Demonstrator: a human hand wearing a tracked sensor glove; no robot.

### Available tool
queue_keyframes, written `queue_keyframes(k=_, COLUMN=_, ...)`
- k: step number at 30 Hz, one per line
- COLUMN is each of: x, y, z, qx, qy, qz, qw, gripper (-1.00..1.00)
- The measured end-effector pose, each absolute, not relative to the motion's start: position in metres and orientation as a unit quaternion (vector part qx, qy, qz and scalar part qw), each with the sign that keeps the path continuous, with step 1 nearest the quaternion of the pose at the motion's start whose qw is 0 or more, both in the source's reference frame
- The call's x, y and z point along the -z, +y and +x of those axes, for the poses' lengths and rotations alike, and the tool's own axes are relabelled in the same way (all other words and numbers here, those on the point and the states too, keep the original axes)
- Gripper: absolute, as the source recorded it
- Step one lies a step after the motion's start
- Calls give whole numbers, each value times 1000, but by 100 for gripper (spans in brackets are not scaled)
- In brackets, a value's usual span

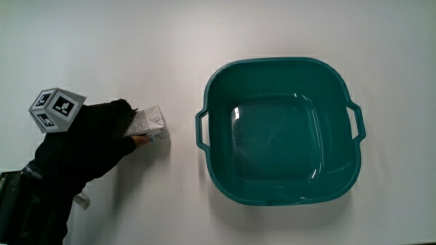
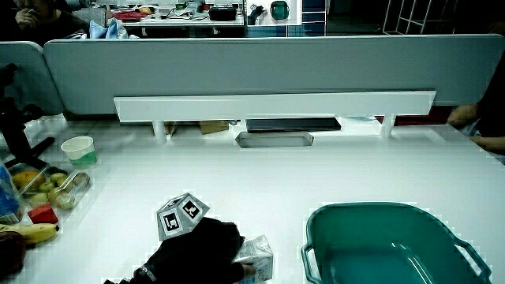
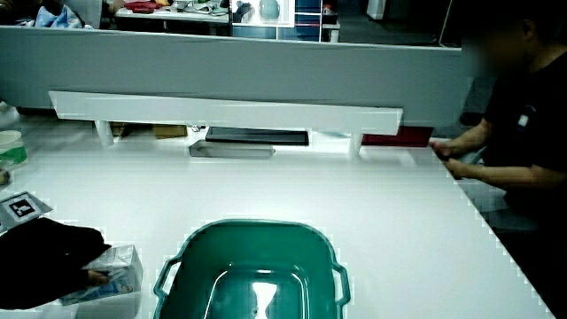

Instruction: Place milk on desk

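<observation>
Here, small grey-and-white milk carton point(image 1: 151, 125) sits on the white table point(image 1: 136, 41), beside the empty teal plastic basin point(image 1: 279, 129), apart from it. Black-gloved hand point(image 1: 95, 139) clamped on the carton, fingers wrapped over its top, forearm low over the table's near edge. Patterned cube point(image 1: 57, 109) on the hand's back.

No legible text, brand or number found, milk carton point(image 1: 151, 124) beside the teal basin point(image 1: 216, 95) bears grey print too small to read, patterned cube point(image 1: 57, 108) near that carton shows black-and-white marker squares only, no characters
</observation>
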State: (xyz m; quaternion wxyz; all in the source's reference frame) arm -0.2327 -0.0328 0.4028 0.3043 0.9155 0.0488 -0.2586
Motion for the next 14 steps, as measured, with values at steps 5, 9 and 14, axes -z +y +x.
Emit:
queue_keyframes(k=5, x=-408, y=-31, z=-235, qx=267, qy=46, qz=911, qw=312, gripper=0)
queue_keyframes(k=9, x=-411, y=-30, z=-237, qx=270, qy=45, qz=911, qw=309, gripper=0)
queue_keyframes(k=14, x=-418, y=-28, z=-241, qx=275, qy=39, qz=906, qw=319, gripper=-18)
